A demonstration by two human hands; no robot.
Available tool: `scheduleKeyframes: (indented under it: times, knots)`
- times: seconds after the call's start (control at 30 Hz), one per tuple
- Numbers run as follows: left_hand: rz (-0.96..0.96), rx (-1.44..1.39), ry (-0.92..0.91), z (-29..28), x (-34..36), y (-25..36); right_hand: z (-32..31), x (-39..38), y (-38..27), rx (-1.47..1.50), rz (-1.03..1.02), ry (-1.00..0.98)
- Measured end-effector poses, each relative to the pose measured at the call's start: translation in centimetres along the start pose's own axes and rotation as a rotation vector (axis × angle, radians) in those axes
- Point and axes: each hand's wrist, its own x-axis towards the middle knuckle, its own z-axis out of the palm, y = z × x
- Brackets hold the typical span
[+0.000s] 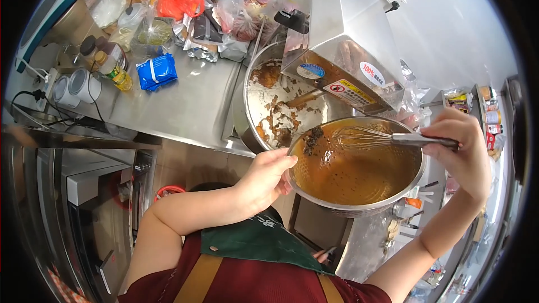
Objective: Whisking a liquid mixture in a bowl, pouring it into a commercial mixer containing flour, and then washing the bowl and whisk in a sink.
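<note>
My left hand [268, 175] grips the left rim of a metal mixing bowl [359, 209], thumb over the edge. The bowl is tilted toward the mixer and holds a brown, glossy liquid [353, 171] with dark bits gathered near its far left wall. A wire whisk [412, 139] with a metal handle is in my right hand [457, 143], its wires lying over the liquid at the far side of the bowl. Behind it, the large mixer bowl [247, 113] contains white flour and brown clumps around a mixing arm [306, 99].
The steel mixer housing [342, 73] rises over the large bowl. On the left steel counter [185, 109] are a blue packet [156, 72], a yellow-labelled bottle [114, 71], white tins [84, 85] and a red plastic bag [181, 0]. Stocked shelves [488, 118] line the right side.
</note>
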Motion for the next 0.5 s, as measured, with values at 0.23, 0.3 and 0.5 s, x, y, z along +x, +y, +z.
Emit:
scheduleKeyframes:
  times: [0.23, 0.3, 0.5]
  knots:
    - [0.043, 0.0, -0.019, 0.0, -0.1, -0.1, 3.4, 6.6, 0.2, -0.143, -0.189, -0.549]
    - [0.029, 0.01, -0.016, 0.2, 0.0, -0.3, 4.4, 7.3, 0.6, -0.127, -0.156, -0.605]
    - [0.027, 0.007, -0.007, 0.3, -0.2, -0.2, 4.4, 8.3, 0.8, -0.082, -0.111, -0.407]
